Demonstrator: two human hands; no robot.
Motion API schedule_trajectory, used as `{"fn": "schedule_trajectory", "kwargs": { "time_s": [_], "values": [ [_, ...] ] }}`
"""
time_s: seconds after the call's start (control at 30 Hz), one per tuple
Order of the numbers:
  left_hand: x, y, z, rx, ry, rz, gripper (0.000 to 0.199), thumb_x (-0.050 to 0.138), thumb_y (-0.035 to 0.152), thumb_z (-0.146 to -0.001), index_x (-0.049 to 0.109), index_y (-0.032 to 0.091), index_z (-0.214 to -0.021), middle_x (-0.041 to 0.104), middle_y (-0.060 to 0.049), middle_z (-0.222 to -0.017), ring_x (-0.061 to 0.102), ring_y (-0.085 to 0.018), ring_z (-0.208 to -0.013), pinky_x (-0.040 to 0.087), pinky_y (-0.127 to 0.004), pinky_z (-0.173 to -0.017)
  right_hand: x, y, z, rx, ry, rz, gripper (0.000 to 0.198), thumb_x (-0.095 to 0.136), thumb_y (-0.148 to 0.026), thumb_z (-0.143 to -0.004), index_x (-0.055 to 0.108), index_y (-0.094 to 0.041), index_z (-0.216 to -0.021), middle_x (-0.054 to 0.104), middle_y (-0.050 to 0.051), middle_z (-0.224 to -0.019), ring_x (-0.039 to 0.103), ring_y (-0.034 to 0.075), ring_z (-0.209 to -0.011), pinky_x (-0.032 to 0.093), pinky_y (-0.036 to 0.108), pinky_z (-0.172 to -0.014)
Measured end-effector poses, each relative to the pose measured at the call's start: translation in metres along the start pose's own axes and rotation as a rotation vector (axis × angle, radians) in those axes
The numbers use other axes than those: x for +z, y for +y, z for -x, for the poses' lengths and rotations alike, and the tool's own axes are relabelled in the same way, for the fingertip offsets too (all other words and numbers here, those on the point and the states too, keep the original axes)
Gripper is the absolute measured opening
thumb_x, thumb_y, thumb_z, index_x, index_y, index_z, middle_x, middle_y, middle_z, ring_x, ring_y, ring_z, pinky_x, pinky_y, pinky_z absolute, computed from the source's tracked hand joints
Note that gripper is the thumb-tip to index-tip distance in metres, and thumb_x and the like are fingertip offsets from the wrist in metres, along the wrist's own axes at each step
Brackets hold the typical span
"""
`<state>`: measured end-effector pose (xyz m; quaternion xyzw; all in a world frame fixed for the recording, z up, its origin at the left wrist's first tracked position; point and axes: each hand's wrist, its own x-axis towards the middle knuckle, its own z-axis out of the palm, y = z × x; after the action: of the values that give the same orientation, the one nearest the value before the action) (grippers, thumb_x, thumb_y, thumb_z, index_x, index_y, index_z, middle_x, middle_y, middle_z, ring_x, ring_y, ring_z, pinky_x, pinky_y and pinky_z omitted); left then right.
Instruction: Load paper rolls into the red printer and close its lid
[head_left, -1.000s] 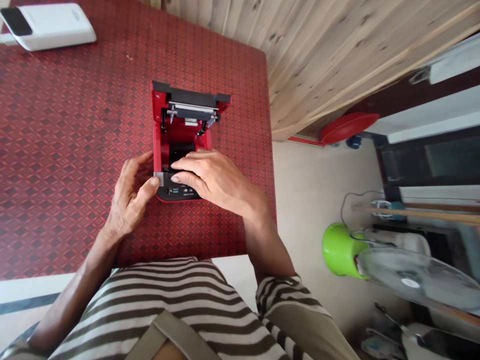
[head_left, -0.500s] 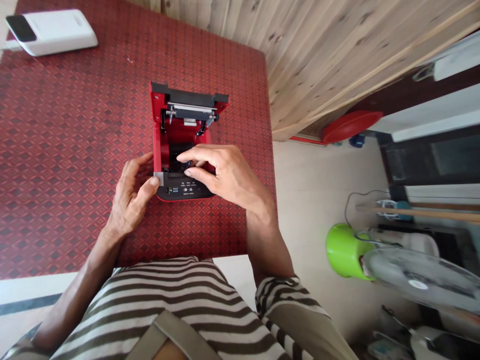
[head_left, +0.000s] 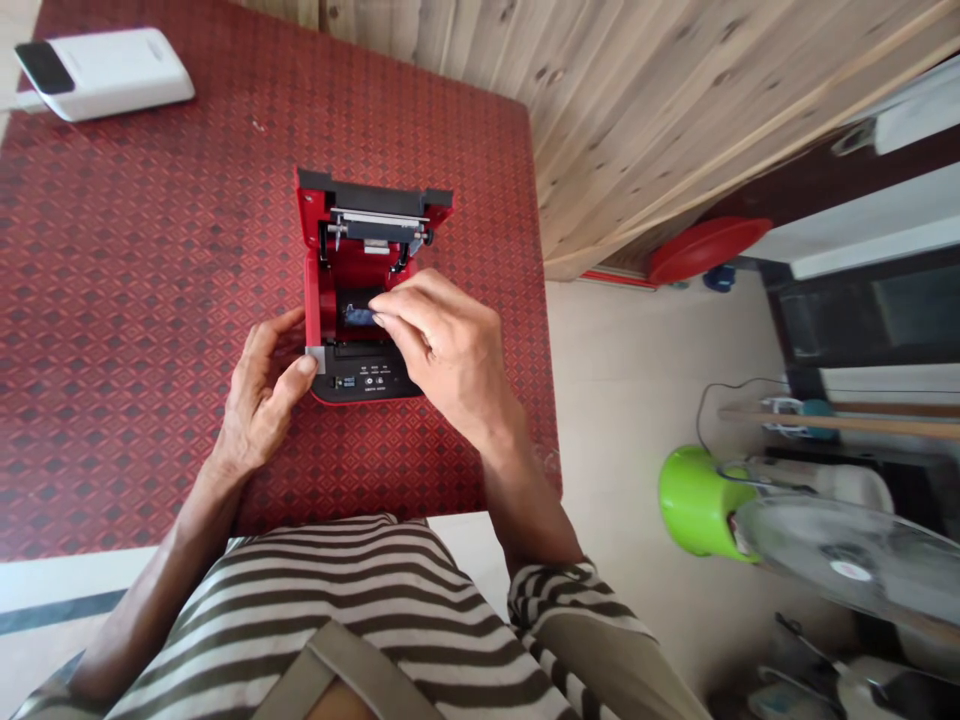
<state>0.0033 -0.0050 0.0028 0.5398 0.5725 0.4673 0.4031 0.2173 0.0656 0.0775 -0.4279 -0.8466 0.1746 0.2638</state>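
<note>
A red and black label printer (head_left: 375, 364) sits on the table with its lid (head_left: 379, 200) raised, so the roller and the hollow inside show. My left hand (head_left: 262, 390) grips its left side, the thumb on a grey patch at the front corner and the fingers along the outer wall. Over the open compartment, my right hand (head_left: 450, 345) pinches a small bluish, shiny piece of plastic film (head_left: 358, 316) between thumb and forefinger. The film hangs leftward from the fingertips inside the printer. Its exact kind is too small to tell.
The table (head_left: 150, 250) has a red patterned top. A white power bank (head_left: 120, 75) with a cable lies at its far left corner. Wooden panelling (head_left: 450, 50) borders the far side. On the floor to the right are a green bucket (head_left: 694, 500) and a fan (head_left: 840, 560).
My right hand has closed its thumb and forefinger on the bluish film, which now shows in the compartment. My left hand stays on the printer.
</note>
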Motion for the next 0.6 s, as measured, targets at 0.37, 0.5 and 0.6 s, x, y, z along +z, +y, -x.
{"fn": "schedule_trajectory", "kwargs": {
  "time_s": [0.37,0.5,0.6],
  "values": [
    [-0.004,0.004,-0.002,-0.052,-0.044,0.035,0.060,0.066,0.061,-0.098,0.063,0.022,-0.142,0.073,-0.016,-0.136,0.072,-0.033,-0.126,0.062,-0.053,-0.107,0.013,-0.019,0.042,-0.101,0.062,0.017,0.020,0.056,-0.014,-0.109,0.075,-0.017,-0.102,0.076,0.009,-0.104,0.073,0.017,-0.096,0.061,0.029,-0.087],
    [-0.010,0.008,-0.007,-0.019,-0.046,-0.019,0.055,0.061,0.061,-0.102,0.064,0.024,-0.142,0.074,-0.015,-0.135,0.074,-0.033,-0.123,0.064,-0.052,-0.102,0.018,-0.017,0.048,-0.105,0.132,0.034,0.017,0.059,-0.012,-0.107,0.074,-0.019,-0.105,0.077,0.008,-0.102,0.071,0.018,-0.094,0.062,0.033,-0.087],
    [-0.013,0.019,-0.019,0.125,0.090,-0.099,0.061,0.054,0.065,-0.104,0.059,0.026,-0.151,0.068,-0.016,-0.144,0.069,-0.034,-0.130,0.059,-0.057,-0.108,0.019,-0.017,0.050,-0.130,0.175,0.037,0.015,0.061,-0.009,-0.105,0.074,-0.016,-0.109,0.078,0.009,-0.103,0.072,0.019,-0.094,0.062,0.034,-0.086]
  ]
}}
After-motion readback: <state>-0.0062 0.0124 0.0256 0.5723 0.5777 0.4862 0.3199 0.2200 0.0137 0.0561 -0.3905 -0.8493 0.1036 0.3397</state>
